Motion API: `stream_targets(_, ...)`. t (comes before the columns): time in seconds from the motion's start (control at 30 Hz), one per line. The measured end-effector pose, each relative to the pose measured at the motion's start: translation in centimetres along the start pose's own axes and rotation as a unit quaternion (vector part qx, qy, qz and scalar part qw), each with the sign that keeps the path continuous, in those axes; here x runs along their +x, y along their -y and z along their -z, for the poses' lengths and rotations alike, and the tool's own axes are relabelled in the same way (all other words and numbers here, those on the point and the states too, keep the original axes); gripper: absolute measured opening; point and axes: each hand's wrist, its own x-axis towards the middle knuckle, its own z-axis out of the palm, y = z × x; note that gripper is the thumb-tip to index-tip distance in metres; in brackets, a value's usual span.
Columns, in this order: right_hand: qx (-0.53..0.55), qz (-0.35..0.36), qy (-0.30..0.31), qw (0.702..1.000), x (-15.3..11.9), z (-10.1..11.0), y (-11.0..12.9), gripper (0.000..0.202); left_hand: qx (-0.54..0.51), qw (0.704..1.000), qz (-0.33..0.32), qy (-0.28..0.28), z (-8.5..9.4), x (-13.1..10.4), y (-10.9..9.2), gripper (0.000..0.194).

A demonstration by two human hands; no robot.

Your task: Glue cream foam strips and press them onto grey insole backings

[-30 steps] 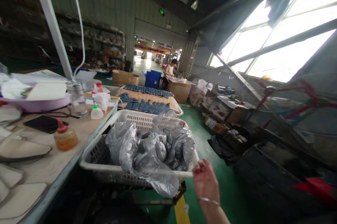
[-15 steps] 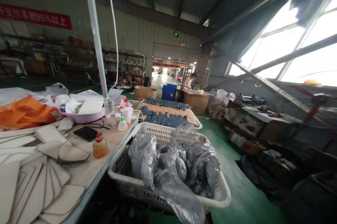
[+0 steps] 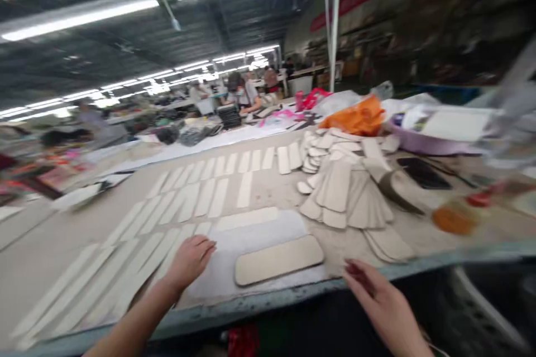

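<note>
My left hand point(image 3: 191, 259) is over the table at the left edge of a white sheet point(image 3: 259, 234), its fingers bent together; whether anything is between them is too blurred to tell. My right hand point(image 3: 377, 295) hovers at the table's front edge with thumb and fingers apart and nothing in it. Between the hands, a beige rounded piece point(image 3: 278, 260) lies on the white sheet. Rows of pale strips point(image 3: 180, 200) cover the table to the left. Fanned beige pieces point(image 3: 352, 192) are piled to the right of the sheet.
Right of the pile are a dark phone point(image 3: 424, 172), a blurred orange bottle point(image 3: 454, 218) and a purple basin point(image 3: 435, 142). An orange bag point(image 3: 355, 117) lies behind the pile. Another person point(image 3: 247, 94) works beyond the table, beside a dark stack point(image 3: 229, 117).
The view has swung left, from the basket with grey plastic to the table with strips. Both my hands have come into view.
</note>
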Motion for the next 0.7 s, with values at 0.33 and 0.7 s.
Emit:
stream_targets(0.33, -0.215, 0.149, 0.034, 0.964, -0.6, -0.8, -1.7, 0.038, 0.14, 0.98, 0.025, 0.14, -0.5, 1.5, 3.5, 0.019)
stream_targets(0.7, -0.233, 0.087, 0.065, 0.967, -0.7, -1.0, 0.9, 0.034, 0.103, 0.978, -0.098, 0.154, -3.2, 3.4, 6.7, 0.023)
